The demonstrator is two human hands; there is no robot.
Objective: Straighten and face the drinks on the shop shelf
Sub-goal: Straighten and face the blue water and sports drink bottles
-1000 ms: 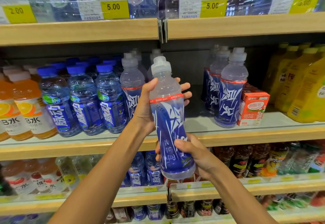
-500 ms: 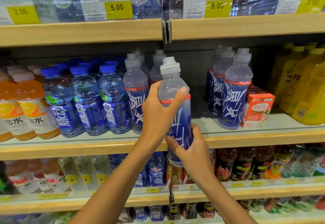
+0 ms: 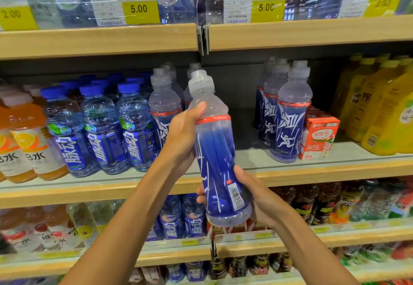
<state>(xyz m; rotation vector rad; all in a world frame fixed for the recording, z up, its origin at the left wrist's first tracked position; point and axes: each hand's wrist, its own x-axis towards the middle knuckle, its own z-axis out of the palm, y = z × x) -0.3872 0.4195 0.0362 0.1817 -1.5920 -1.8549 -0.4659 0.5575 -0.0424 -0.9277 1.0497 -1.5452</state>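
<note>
The bottle (image 3: 214, 150) has turned: barcode (image 3: 235, 196) faces out, cap (image 3: 200, 81) tilted up-left

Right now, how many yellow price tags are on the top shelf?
4: a 2.00 tag far left, a 5.00 tag left of centre, another 5.00 tag right of centre, and a blurred tag far right. More may lie off-frame.

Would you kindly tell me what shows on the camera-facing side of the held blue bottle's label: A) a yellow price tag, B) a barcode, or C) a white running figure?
B: a barcode shows low on the blue bottle, which the left hand grips near the shoulder and the right hand near the base.
</note>
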